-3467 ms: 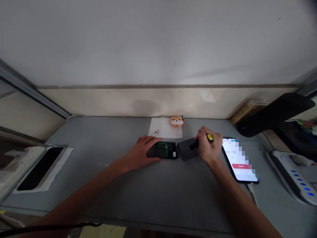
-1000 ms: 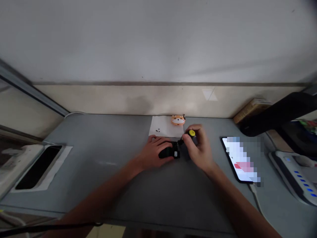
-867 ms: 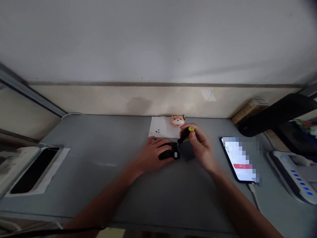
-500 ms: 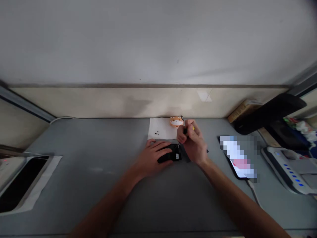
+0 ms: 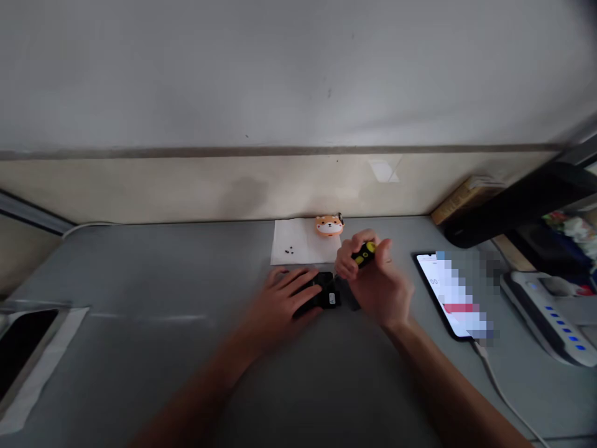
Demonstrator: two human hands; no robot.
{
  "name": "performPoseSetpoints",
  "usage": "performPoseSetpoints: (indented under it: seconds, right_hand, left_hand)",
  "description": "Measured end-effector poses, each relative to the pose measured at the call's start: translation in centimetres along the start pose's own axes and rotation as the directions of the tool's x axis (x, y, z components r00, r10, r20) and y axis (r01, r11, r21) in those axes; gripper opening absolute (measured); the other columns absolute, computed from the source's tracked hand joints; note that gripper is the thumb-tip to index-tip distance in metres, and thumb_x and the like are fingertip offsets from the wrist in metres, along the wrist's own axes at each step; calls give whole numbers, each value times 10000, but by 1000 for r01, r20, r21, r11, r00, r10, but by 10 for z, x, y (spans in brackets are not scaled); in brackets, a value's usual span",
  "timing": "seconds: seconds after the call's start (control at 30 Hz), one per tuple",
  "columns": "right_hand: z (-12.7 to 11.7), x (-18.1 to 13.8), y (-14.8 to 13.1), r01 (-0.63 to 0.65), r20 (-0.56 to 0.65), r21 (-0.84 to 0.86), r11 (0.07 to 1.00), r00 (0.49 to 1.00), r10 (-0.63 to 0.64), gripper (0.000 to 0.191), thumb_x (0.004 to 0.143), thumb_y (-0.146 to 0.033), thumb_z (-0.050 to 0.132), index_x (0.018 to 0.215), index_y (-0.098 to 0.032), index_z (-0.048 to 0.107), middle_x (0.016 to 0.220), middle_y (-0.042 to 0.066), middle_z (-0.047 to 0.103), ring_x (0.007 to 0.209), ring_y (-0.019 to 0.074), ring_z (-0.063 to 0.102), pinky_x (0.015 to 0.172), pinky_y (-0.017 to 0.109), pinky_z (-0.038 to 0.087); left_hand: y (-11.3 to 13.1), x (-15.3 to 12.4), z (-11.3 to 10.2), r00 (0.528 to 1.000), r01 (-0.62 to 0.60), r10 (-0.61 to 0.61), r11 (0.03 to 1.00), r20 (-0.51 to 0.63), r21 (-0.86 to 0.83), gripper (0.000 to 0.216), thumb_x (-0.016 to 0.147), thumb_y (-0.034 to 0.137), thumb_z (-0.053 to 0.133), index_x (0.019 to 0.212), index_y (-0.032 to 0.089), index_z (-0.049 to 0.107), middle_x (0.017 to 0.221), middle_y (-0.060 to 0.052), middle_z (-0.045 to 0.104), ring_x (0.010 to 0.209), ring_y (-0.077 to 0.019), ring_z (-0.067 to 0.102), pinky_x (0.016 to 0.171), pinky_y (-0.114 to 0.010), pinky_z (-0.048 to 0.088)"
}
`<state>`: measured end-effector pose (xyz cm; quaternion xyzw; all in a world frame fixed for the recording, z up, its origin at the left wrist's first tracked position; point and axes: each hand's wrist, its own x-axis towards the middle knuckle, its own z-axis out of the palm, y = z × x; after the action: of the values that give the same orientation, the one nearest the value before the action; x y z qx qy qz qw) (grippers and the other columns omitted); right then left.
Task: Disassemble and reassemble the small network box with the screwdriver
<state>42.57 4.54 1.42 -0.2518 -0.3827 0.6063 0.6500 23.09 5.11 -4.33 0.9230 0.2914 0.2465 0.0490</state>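
Observation:
A small black device (image 5: 324,294) lies on the grey table (image 5: 186,348). My left hand (image 5: 280,302) rests on it with fingers stretched over its top, pressing it down. Just to the right, my right hand (image 5: 375,283) is closed round a black screwdriver with a yellow end (image 5: 364,254), held a little above the device's right end. A dark grey flat piece (image 5: 351,298) shows partly between the device and my right hand. Behind the device lies a white paper sheet (image 5: 303,249) with a few tiny black screws (image 5: 289,250).
An orange animal-shaped trinket (image 5: 329,225) sits at the sheet's back edge. A lit phone (image 5: 450,292) with a cable lies to the right, a power strip (image 5: 545,308) beyond it. A dark lamp head (image 5: 513,208) overhangs the right. A black tray (image 5: 18,339) is at far left.
Earlier the device lay open with its green board showing and my right hand was on the grey piece. Now the board is covered under my left hand, and my right hand holds the screwdriver by the device's right end.

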Motion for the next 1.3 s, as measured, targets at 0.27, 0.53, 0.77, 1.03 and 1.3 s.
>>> performPoseSetpoints:
  seconds: [0.27,0.53,0.77,1.03,1.3]
  right_hand:
    - [-2,-2,-1,34,22,20,999,999,-34,393,994,-531,518,767,-217,582,642,-22,383,585,125,318,585,288,289]
    - [0,-3,0,33,73,17,999,997,-34,391,1014,-507,478,776,-218,591,620,-21,381,581,132,317,587,302,264]
    - [2,-6,0,68,71,7,998,995,-68,404,1012,-524,474,763,-221,574,607,-21,387,577,135,336,585,308,274]
    - [4,-6,2,94,55,-42,995,994,-91,398,1008,-516,490,750,-220,553,599,-25,378,576,134,342,570,309,276]
    - [5,-7,1,85,43,-37,996,996,-84,388,1008,-503,496,747,-224,570,616,-22,379,572,134,340,573,320,269]
  left_hand:
    - [3,1,-2,1000,0,-1,1000,-16,-7,318,1093,410,455,1181,202,679,1325,-99,708,1238,-263,653,1057,-463,427]
    - [2,0,-2,996,69,-68,997,52,-17,383,1107,425,389,1292,172,611,1370,-119,681,1296,-244,619,1103,-446,409]
    - [2,-1,-2,996,60,-60,998,68,3,393,1103,431,407,1331,180,605,1378,-104,679,1318,-245,603,1123,-445,397]
    - [3,-1,-3,999,38,-38,999,21,4,368,1107,410,412,1300,171,615,1363,-94,690,1304,-235,613,1134,-424,363]
    - [4,-2,-2,999,45,-45,999,25,-5,329,1092,394,457,1277,194,640,1372,-97,683,1305,-244,612,1157,-445,366]
